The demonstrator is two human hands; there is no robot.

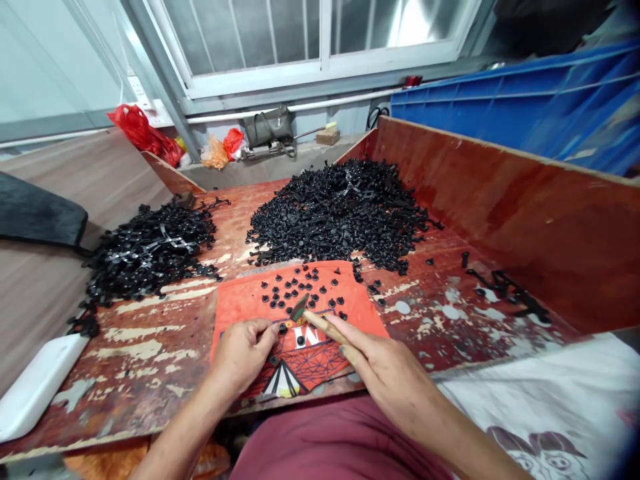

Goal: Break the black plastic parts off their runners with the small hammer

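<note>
My right hand [383, 357] is wrapped round the pale wooden handle of a knife-like tool [327, 327]. Its flat, dark greenish blade [299, 307] points up and to the left, just above the orange-red cloth [240, 300]. Close to the blade's left side, my left hand [246, 350] is closed, thumb and forefinger pinching a small black plastic part [283, 328]. One more black part [301, 341] lies on the cloth's white lettering between my hands. Beyond them several small round-headed black parts [287, 285] are scattered over the cloth.
A large heap of black plastic parts [340, 213] lies behind the cloth, and a smaller heap [150, 250] lies left. The worn red-brown table [150, 373] has a raised wooden board [500, 200] at right. A white object [43, 387] lies at the left edge; a blue crate [500, 100] stands beyond.
</note>
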